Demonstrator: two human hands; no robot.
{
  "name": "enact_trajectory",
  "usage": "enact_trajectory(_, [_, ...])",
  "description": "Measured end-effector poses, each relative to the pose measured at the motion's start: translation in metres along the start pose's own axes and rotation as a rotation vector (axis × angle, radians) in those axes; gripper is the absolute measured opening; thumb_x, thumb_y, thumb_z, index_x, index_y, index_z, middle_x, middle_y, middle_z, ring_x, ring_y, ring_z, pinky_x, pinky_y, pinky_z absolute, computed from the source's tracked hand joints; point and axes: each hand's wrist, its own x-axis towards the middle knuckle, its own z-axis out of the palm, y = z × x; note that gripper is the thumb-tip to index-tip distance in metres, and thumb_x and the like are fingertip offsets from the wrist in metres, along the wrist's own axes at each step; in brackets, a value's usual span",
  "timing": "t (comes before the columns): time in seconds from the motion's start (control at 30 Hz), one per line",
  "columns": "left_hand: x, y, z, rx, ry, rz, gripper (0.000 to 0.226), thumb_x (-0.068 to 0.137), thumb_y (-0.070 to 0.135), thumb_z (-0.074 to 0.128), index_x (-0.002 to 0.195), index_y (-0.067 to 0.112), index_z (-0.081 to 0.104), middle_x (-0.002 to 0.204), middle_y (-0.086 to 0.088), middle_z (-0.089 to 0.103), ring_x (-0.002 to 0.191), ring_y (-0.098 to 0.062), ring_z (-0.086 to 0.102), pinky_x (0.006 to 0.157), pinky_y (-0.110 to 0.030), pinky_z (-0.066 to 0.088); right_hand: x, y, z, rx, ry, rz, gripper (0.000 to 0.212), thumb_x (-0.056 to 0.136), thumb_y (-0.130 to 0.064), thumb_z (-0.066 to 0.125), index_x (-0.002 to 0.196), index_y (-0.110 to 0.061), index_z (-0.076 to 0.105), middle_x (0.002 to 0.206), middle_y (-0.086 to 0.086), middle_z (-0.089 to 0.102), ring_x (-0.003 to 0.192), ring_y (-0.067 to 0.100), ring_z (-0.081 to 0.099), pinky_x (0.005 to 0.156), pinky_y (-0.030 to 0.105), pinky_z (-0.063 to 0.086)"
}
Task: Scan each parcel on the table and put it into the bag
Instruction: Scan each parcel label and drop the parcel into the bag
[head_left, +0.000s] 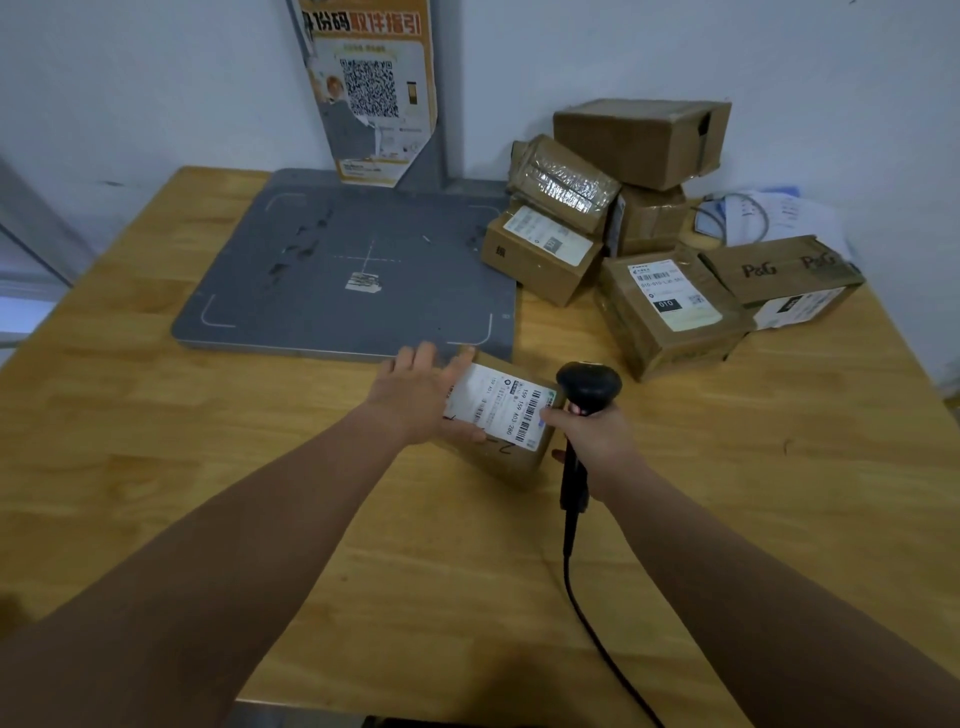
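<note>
A small brown parcel (511, 447) with a white barcode label facing up sits near the middle of the wooden table (208, 467). My left hand (415, 395) grips its left side, fingers over the far edge and thumb on the label. My right hand (597, 441) holds a black corded barcode scanner (587, 387) just right of the parcel, its head above the label's barcode end. Several more cardboard parcels (670, 312) are piled at the back right. No bag is in view.
A grey scanning pad (311, 291) lies flat behind the parcel, with a post carrying a QR-code poster (369, 88) at its back. Papers and a cable (753, 218) lie behind the pile. The scanner's cable (587, 623) trails toward the table's near edge.
</note>
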Motion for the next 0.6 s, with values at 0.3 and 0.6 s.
enact_trajectory(0.3, [0.003,-0.013,-0.017,-0.147,-0.064,-0.041,0.089,0.056,0.065,0.081,0.117,0.023,0.032,0.12,-0.001,0.055,0.107,-0.022,0.056,0.082,-0.034,0.047,-0.003,-0.01,0.005,0.008,-0.218,-0.037,0.014,0.083,-0.003,0.071,0.09,-0.01,0.061,0.094,0.006,0.07,0.098,0.024,0.067,0.084,0.037,0.055])
enact_trajectory(0.6, [-0.027,-0.02,0.043,-0.966,-0.088,-0.482,0.092,0.062,0.071,0.073,0.121,0.007,0.043,0.1,-0.004,0.067,0.082,-0.016,0.069,0.067,-0.032,0.059,-0.007,0.012,0.022,0.12,-0.209,0.122,0.014,0.086,-0.005,0.069,0.099,-0.006,0.064,0.092,0.012,0.071,0.082,0.028,0.07,0.07,0.036,0.059])
